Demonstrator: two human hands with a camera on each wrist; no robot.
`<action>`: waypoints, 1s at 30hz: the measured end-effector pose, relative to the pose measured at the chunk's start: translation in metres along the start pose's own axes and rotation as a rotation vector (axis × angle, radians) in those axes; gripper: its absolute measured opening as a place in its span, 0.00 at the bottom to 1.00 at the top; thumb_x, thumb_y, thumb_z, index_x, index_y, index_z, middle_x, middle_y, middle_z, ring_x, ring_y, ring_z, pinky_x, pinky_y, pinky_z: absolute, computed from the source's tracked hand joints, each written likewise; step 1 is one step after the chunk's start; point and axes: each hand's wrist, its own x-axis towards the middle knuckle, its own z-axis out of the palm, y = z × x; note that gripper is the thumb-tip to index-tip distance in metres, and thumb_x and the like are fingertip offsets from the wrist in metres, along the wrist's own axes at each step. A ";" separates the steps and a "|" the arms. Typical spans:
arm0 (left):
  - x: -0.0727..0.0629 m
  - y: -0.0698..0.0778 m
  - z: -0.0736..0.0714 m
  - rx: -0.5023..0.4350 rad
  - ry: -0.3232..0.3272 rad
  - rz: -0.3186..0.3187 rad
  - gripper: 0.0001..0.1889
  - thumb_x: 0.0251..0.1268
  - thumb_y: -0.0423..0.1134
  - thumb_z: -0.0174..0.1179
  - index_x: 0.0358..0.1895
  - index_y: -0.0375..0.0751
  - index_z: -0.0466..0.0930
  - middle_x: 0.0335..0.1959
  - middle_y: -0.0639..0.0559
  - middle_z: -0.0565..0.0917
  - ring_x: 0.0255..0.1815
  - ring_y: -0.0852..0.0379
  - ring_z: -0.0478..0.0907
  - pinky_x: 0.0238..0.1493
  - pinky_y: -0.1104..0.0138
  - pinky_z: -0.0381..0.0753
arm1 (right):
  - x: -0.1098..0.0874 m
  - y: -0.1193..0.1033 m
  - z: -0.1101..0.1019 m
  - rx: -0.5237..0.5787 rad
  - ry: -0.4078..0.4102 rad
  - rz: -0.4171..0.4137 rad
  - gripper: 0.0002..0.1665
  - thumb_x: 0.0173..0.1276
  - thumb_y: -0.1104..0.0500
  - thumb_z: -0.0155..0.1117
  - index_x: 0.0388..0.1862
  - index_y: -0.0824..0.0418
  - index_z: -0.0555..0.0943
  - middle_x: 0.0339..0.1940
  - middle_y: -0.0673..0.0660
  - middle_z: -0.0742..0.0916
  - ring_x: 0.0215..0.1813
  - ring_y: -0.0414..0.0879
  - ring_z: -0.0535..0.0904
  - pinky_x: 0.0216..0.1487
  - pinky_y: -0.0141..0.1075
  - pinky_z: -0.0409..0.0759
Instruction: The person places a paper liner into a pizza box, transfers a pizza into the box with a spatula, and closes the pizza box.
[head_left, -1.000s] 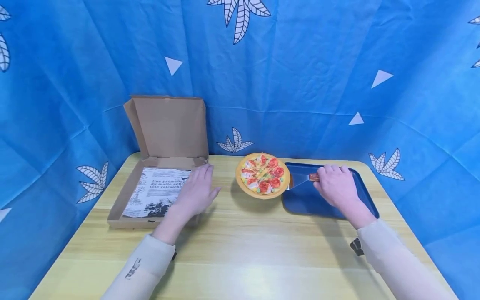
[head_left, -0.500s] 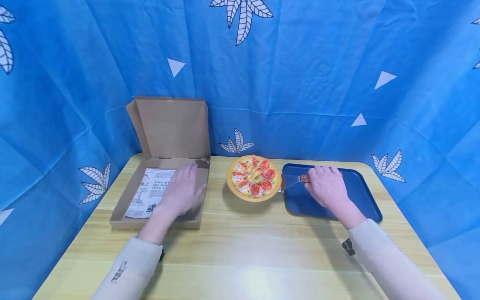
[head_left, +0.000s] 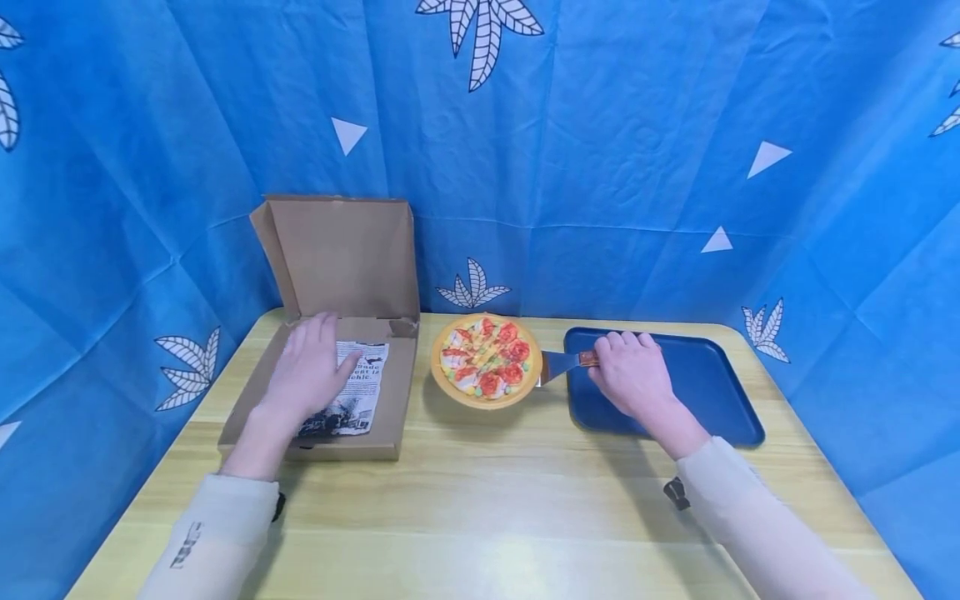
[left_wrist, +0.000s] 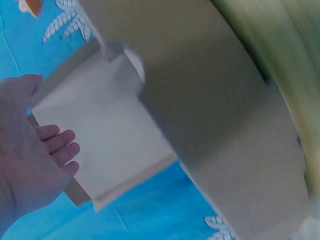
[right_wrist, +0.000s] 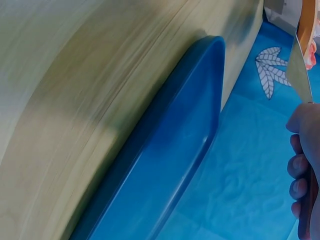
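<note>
Currently, pizza [head_left: 486, 361]: up off the table [head_left: 465, 517], shadow beneath, between cardboard box [head_left: 352, 451] and blue tray [head_left: 693, 375], nearer the box; toppings facing up.
Spatula [head_left: 564, 364] under pizza: blade reaching beneath the pizza's right edge, depth of support hidden from above.
Carrying advice: best moved slowly, blade flat and wrist unrolled, with the load probably well forward of the knuckles; in case of a dip or roll, likely sliding off the metal. Firm hold on the handle, steady height, no jerks at start or stop. Perhaps worth steadying the rim with free fingers at any wobble.
Pizza's heading: round, hence no long axis; exact tilt hard to tell.
Spatula's heading: long axis running nearly side to side across the table, blade end pointing left toward the box, handle end to the right, over the tray.
Right hand [head_left: 635, 372]: fingers curled round the wooden handle, gripping it, close to the blade.
Left hand [head_left: 306, 362]: fingers straight and together, thumb apart, holding nothing; over the box, contact with the printed paper [head_left: 363, 379] impossible to tell.
Box lid [head_left: 345, 258]: standing raised at the rear, in front of the blue cloth [head_left: 615, 150].
</note>
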 end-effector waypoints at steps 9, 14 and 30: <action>-0.007 -0.032 -0.012 0.003 -0.001 -0.056 0.38 0.77 0.47 0.57 0.74 0.18 0.56 0.74 0.21 0.58 0.76 0.24 0.53 0.77 0.36 0.52 | 0.009 -0.015 -0.003 0.004 0.002 0.002 0.19 0.66 0.48 0.74 0.34 0.61 0.78 0.30 0.56 0.81 0.36 0.56 0.78 0.39 0.48 0.70; -0.013 -0.052 -0.010 0.019 0.003 -0.042 0.38 0.77 0.46 0.57 0.72 0.15 0.56 0.72 0.18 0.60 0.74 0.22 0.55 0.75 0.34 0.53 | 0.015 -0.026 -0.007 0.000 0.001 -0.019 0.17 0.69 0.48 0.70 0.34 0.60 0.78 0.29 0.55 0.81 0.35 0.55 0.78 0.40 0.47 0.72; -0.025 -0.115 -0.005 0.123 -0.056 -0.046 0.43 0.70 0.51 0.63 0.69 0.13 0.59 0.63 0.16 0.67 0.62 0.22 0.64 0.68 0.30 0.60 | 0.036 -0.053 -0.011 -0.028 0.106 -0.105 0.16 0.68 0.50 0.69 0.30 0.60 0.76 0.25 0.54 0.78 0.31 0.52 0.77 0.33 0.43 0.68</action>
